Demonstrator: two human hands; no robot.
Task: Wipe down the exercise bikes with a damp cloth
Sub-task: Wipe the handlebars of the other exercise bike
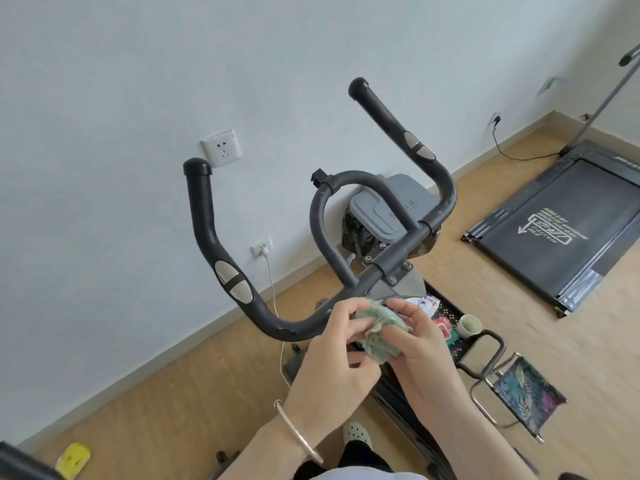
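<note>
The exercise bike's dark handlebar [207,233] rises in front of me, with two upright grips carrying silver sensor pads and a looped centre bar [320,209]. Just below the crossbar, a crumpled green cloth [375,332] is bunched between both hands. My left hand [332,362] pinches its left side with fingers curled, a silver bangle on the wrist. My right hand [420,341] grips its right side from above. The cloth is close to the handlebar's lower bend; whether it touches the bar I cannot tell.
A grey lidded bin [388,206] stands behind the handlebar by the wall. A black treadmill [554,233] lies at right. A black tray with a cup [468,325] and packets sits on the floor, beside a folding stool [523,393]. White cable [273,289] hangs from a wall socket.
</note>
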